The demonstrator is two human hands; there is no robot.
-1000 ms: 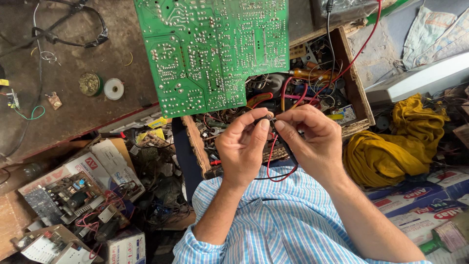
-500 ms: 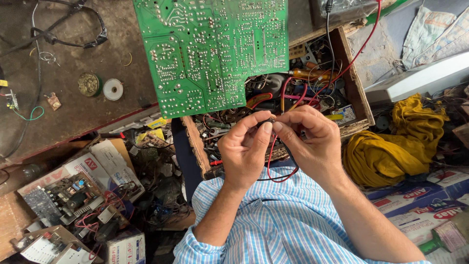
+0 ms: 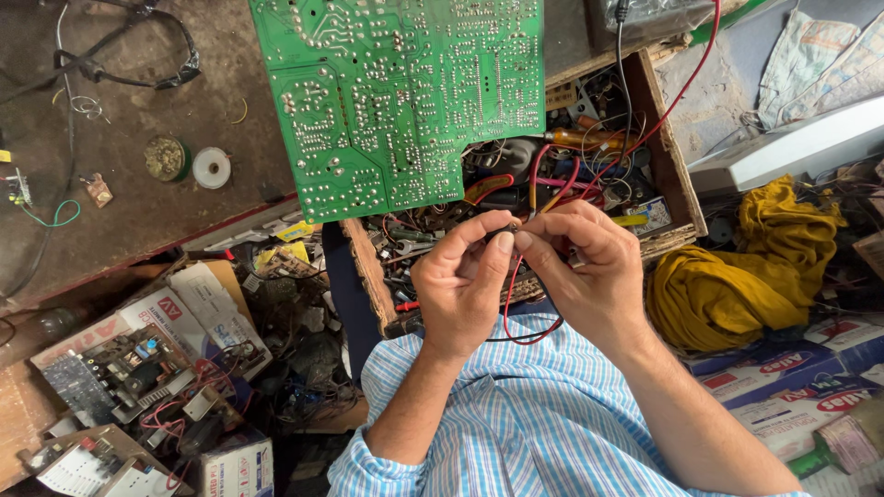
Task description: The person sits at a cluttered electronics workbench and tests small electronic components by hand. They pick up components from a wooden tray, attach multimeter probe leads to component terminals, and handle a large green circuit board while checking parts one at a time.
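Note:
My left hand (image 3: 460,285) and my right hand (image 3: 585,271) meet fingertip to fingertip over an open wooden drawer (image 3: 672,156). Between the pinched fingers sits a small dark part (image 3: 505,230), mostly hidden. A red wire (image 3: 508,308) and a thin black wire loop down from it over my striped blue shirt. A large green circuit board (image 3: 405,92), solder side up, lies just above my hands, overhanging the drawer.
The drawer holds tangled wires, tools and an orange-handled screwdriver (image 3: 585,140). A yellow cloth (image 3: 727,276) lies at right. On the brown bench sit a white tape roll (image 3: 212,168) and a solder spool (image 3: 166,157). Boxes and a small dark circuit board (image 3: 120,373) clutter the lower left.
My fingertips have shifted slightly around the small part, pinching closer together. The board and the rest stay put.

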